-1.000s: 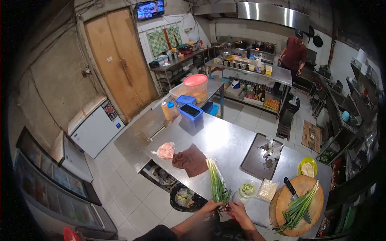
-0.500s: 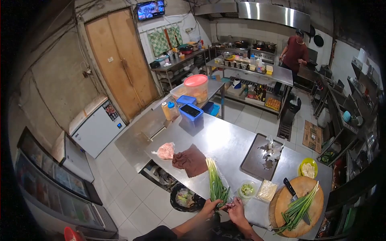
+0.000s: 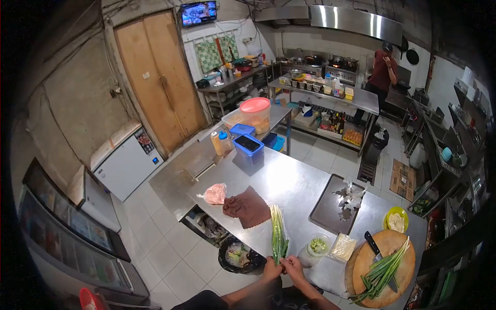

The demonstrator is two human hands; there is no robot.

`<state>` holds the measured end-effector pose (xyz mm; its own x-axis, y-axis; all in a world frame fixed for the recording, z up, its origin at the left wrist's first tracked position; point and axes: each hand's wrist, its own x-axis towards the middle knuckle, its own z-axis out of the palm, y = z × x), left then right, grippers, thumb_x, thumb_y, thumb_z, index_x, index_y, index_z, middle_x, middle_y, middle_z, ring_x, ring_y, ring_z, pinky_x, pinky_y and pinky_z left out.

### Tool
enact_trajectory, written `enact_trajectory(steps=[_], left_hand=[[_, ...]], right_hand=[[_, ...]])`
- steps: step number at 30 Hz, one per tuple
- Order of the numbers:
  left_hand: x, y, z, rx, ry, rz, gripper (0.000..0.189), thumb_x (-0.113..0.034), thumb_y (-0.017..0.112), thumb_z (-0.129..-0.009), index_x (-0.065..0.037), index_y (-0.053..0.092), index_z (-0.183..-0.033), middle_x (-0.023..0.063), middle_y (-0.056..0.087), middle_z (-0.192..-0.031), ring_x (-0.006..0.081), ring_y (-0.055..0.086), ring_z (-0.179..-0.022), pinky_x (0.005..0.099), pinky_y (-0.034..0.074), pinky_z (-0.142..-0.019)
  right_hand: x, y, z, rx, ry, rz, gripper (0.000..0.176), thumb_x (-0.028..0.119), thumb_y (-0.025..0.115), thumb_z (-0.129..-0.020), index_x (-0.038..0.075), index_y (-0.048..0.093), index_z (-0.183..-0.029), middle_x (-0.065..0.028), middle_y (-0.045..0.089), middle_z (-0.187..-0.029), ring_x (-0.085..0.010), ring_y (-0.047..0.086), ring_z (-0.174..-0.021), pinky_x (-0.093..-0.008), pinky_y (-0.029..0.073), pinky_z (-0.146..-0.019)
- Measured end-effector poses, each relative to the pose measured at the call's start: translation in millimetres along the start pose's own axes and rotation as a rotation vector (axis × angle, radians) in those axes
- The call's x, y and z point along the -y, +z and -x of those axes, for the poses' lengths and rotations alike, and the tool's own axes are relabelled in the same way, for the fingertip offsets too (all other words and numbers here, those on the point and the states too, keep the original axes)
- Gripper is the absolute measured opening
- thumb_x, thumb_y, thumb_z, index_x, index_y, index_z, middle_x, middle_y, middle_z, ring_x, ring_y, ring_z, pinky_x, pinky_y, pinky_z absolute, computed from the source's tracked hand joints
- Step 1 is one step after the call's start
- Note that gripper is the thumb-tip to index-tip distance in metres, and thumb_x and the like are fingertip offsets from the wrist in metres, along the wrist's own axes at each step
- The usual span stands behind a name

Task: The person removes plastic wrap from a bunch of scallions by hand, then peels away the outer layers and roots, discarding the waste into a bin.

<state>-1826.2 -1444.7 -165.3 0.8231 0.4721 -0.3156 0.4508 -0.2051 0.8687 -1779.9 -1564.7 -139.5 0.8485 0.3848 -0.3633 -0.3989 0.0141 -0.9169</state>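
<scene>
A bundle of spring onions [image 3: 278, 233] lies at the front edge of the steel table, white ends pointing away from me, with what looks like clear plastic around it. My left hand [image 3: 272, 269] is closed around its green lower end. Close against it, my right hand [image 3: 293, 268] has its fingers pinched together at the leaf tips; what they hold is too small to make out. Right of my hands stands a clear tub of chopped greens [image 3: 318, 245], beside a wrapped pale block [image 3: 343, 247]. More spring onions [image 3: 385, 271] and a knife [image 3: 373, 243] rest on the round chopping board [image 3: 356, 281].
A brown cloth [image 3: 248, 206] and a bag of pink food [image 3: 214, 194] lie to the left. A dark tray [image 3: 330, 206] holds crumpled plastic. Below the table edge stands a lined bin [image 3: 240, 257]. Across the kitchen, a person [image 3: 382, 72] stands near the stove.
My hands have come together at the bundle's lower end, the right moving left. The leaves are gathered more tightly. Across the room, the person has raised a hand to the head.
</scene>
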Motion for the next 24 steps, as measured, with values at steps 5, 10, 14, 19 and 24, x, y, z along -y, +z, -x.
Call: enact_trajectory(steps=[5,10,14,19,24], left_hand=[[-6,-4,3,0.093,-0.002,-0.099,0.067,-0.03,0.069,-0.09,0.013,0.031,-0.124,0.0279,0.065,-0.098,0.0339,0.069,-0.089,0.0424,0.055,-0.078],[7,-4,2,0.144,-0.074,0.137,0.059,-0.03,0.07,-0.089,0.012,0.045,-0.121,0.0198,0.069,-0.091,0.025,0.069,-0.09,0.0395,0.055,-0.079],[-48,-54,9,0.638,-0.268,0.962,0.024,-0.02,0.063,-0.099,0.003,0.064,-0.108,0.0121,0.071,-0.1,0.0226,0.07,-0.093,0.0372,0.057,-0.083],[-36,-42,2,0.388,-0.307,0.805,0.04,-0.025,0.077,-0.091,0.0,0.057,-0.115,0.0074,0.067,-0.098,0.0179,0.066,-0.087,0.0307,0.054,-0.074],[-60,-39,0,0.414,-0.371,0.857,0.031,-0.018,0.074,-0.089,0.0,0.059,-0.109,0.009,0.067,-0.091,0.0185,0.067,-0.078,0.0339,0.055,-0.065]], right_hand=[[-28,-7,-15,-0.035,0.003,0.232,0.031,0.026,0.076,-0.09,0.01,0.054,-0.076,0.0019,0.055,-0.066,-0.0084,0.051,-0.055,-0.0272,0.042,-0.049],[-31,-10,-17,-0.087,-0.05,0.132,0.029,0.021,0.074,-0.09,0.005,0.056,-0.075,0.0023,0.049,-0.063,-0.0095,0.046,-0.059,-0.0329,0.037,-0.051],[15,-4,5,-0.115,-0.029,0.189,0.02,0.018,0.071,-0.093,0.01,0.058,-0.081,0.0012,0.055,-0.067,-0.0082,0.053,-0.057,-0.0269,0.042,-0.047],[18,-1,17,-0.082,-0.106,0.05,0.023,0.017,0.068,-0.097,0.009,0.053,-0.081,0.0027,0.05,-0.066,-0.0068,0.053,-0.058,-0.0253,0.042,-0.048],[32,4,25,-0.091,-0.182,0.049,0.022,0.014,0.065,-0.098,0.008,0.05,-0.083,0.0015,0.049,-0.066,-0.0072,0.052,-0.053,-0.0245,0.042,-0.046]])
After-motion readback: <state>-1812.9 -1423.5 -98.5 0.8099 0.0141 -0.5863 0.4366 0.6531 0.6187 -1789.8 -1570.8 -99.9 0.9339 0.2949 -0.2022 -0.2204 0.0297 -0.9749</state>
